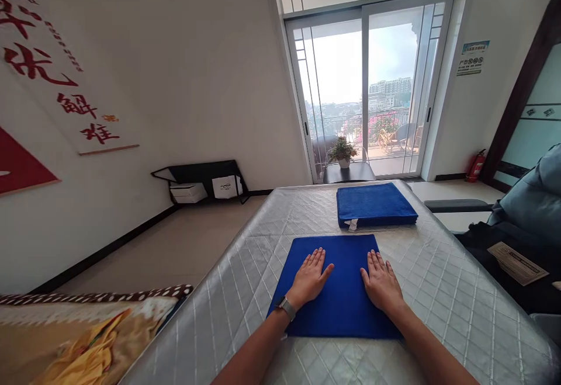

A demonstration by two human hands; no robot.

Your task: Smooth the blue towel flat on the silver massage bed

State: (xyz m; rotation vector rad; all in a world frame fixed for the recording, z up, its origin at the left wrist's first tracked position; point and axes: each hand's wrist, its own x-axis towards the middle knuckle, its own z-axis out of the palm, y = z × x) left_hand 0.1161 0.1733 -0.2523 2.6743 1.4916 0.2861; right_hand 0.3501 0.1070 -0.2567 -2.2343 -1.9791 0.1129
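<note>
your left hand (310,280) and right hand (382,283) press open and flat on the blue cloth (344,288); the folded blue stack (374,203) lies beyond it, toward one o'clock.

Plain pale walls (210,81), one hung with a scroll (65,75) of red characters; beige tiled floor (219,221) with dark skirting; sliding glass doors (363,93) in a pale frame, admitting bright daylight (the room's corners stay dimmer). Before the doors, a dark chair (349,173) bearing a potted plant (343,152); at the wall, a low black rack (201,179) with white boxes; to the right, a red fire extinguisher (475,166) and a dark-framed door (532,104).
</note>
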